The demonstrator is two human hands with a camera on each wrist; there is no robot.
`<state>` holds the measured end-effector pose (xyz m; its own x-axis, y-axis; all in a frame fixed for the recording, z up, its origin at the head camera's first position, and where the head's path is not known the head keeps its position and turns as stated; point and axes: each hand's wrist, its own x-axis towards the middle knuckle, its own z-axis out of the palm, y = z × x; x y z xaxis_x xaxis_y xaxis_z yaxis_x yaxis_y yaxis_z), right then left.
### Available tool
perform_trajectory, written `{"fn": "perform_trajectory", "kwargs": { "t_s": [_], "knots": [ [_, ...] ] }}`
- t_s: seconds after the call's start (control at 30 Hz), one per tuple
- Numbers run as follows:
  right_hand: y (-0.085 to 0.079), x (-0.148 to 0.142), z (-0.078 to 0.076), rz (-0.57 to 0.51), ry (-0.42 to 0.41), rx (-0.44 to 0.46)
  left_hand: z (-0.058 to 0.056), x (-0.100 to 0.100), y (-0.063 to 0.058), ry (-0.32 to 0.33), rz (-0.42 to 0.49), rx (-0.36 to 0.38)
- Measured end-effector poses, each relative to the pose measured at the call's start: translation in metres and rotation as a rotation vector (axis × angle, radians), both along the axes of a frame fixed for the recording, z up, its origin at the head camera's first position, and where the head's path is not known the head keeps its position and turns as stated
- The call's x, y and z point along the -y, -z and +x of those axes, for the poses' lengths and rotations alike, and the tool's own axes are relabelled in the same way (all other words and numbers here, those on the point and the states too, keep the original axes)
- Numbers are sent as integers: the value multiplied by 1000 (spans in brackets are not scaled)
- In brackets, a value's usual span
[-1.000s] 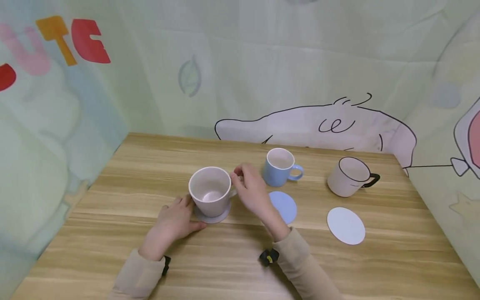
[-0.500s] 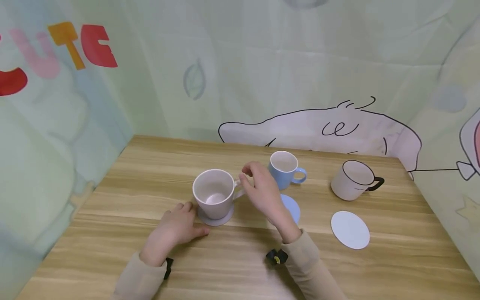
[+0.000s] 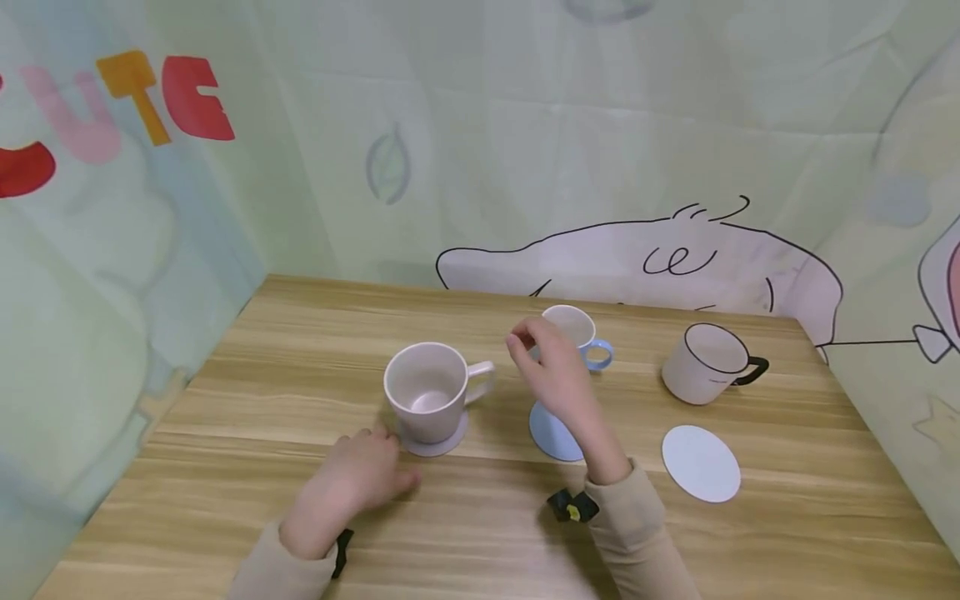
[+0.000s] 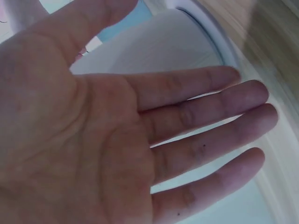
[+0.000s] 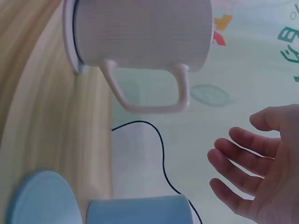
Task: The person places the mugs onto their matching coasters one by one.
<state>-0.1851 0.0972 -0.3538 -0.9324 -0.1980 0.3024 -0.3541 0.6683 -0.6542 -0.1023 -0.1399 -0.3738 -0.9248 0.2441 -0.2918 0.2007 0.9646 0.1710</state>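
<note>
A pale pinkish-grey mug stands upright on a matching round coaster, its handle pointing right. My left hand is just left of and in front of that coaster, fingers extended; in the left wrist view its palm faces the camera with nothing held. To the right of the mug my right hand hovers, fingers loosely bent and holding nothing. It partly hides a blue mug and a blue coaster. In the right wrist view a gap separates the fingers from the mug handle.
At the right stands a white mug with a black rim and handle. A white round coaster lies in front of it. The wooden table meets a printed cloth backdrop at its back and sides.
My right hand has let go of the pinkish-grey mug's handle and moved right, toward the blue mug. My left hand has drawn slightly back from the coaster.
</note>
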Motion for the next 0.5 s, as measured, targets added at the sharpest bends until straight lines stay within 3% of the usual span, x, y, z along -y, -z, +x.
{"fn": "perform_trajectory", "kwargs": {
  "t_s": [0.33,0.5],
  "knots": [
    [-2,-15,-4,-17,2,-5,8,-13,-2,18,28,-64],
    [-2,-19,-7,-17,-11,-1,9,-18,-2,68,80,-121]
  ]
}}
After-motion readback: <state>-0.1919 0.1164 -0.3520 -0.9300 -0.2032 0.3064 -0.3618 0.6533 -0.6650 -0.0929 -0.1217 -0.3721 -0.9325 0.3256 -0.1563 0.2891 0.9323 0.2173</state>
